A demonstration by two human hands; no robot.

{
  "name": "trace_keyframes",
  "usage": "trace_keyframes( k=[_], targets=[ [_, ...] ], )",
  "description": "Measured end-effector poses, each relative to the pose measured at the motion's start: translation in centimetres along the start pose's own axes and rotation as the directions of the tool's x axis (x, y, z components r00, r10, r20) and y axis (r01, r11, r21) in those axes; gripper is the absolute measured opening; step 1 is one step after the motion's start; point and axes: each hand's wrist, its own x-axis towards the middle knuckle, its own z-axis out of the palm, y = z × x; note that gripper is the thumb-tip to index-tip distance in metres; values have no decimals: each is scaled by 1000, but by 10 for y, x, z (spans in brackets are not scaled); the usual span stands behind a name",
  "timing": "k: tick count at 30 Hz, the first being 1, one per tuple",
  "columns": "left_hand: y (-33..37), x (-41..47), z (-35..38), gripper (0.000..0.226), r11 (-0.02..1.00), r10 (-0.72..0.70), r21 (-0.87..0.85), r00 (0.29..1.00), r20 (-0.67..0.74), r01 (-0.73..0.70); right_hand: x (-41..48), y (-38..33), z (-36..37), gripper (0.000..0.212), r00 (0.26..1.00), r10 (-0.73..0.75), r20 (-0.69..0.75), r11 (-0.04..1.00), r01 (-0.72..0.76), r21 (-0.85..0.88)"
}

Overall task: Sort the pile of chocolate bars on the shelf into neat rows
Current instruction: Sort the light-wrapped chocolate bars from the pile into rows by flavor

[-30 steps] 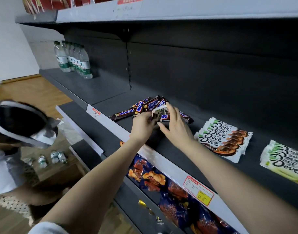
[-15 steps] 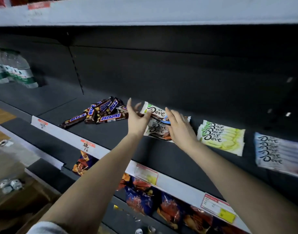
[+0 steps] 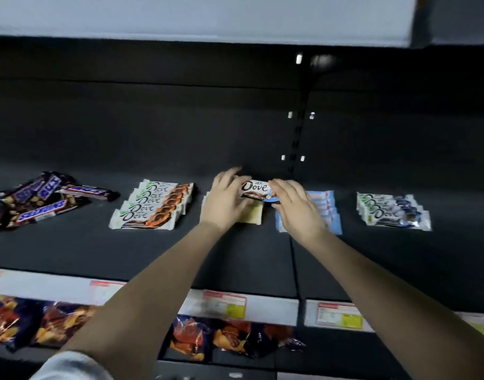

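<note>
While left hand (image 3: pixel 227 200) and right hand (image 3: pixel 298 208) pinch one Dove bar (image 3: pixel 254 189), yellow row (image 3: pixel 254 216) and blue row (image 3: pixel 328 212) half-hidden beneath them.

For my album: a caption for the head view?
Left hand and right hand hold a Dove bar above the dark shelf.

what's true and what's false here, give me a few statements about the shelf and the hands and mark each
1. The left hand and right hand hold one Dove bar between them. True.
2. The Snickers bars lie in a neat row. False: they lie in a jumbled pile at the far left.
3. The orange Dove row lies between the Snickers bars and the left hand. True.
4. The lower shelf holds water bottles. False: snack bags lie there.
</note>
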Motion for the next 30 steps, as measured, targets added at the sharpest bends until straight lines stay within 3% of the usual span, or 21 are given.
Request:
trace_keyframes(
  k=[3,15,24,30],
  targets=[
    [39,11,32,47,993,105,52,992,71,-109,-29,39,-25,61,997,64,51,998,-65,15],
    [168,30,140,51,969,244,-19,944,223,-247,-120,155,-101,45,927,342,154,939,-332,-90],
    [208,16,189,53,983,184,-47,920,347,-179,-156,193,-106,48,847,421,326,907,-396,-143],
    [214,16,196,50,991,125,12,935,332,-137,-155,207,-97,45,824,472,315,877,-475,-71]
  ],
)
